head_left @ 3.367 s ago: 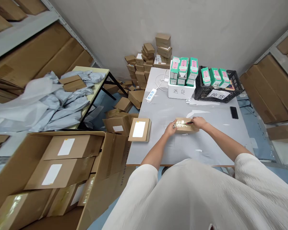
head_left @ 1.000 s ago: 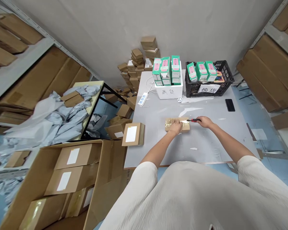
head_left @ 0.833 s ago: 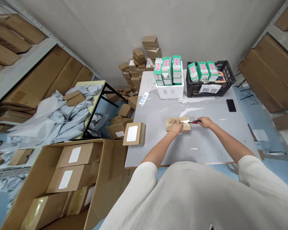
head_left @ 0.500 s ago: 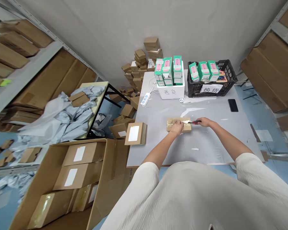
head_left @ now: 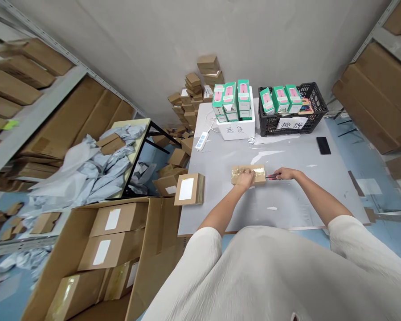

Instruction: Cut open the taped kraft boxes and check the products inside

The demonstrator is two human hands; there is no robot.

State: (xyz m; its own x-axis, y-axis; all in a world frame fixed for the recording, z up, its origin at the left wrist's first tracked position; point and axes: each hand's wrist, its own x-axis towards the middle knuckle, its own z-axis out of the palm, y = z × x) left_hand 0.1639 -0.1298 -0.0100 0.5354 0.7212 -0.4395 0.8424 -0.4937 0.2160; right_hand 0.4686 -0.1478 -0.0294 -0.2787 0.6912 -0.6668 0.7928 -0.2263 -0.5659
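Left hand [head_left: 244, 179] on a taped brown box [head_left: 258, 175], grip not clear; right hand [head_left: 285, 174] closed around a small red cutter [head_left: 271, 176], just beside the box, on the gray table [head_left: 304, 198].

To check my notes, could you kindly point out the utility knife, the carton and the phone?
Utility knife [head_left: 272, 176], head view, on the handle.
Carton [head_left: 259, 175], head view, on the taped top.
Phone [head_left: 323, 145], head view, on the dark face.

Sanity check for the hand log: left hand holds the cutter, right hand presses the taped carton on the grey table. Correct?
Not quite, the hands are swapped. The head view shows the right hand holding the red-and-black box cutter at the end of the taped carton, while the left hand presses that carton on the grey table.
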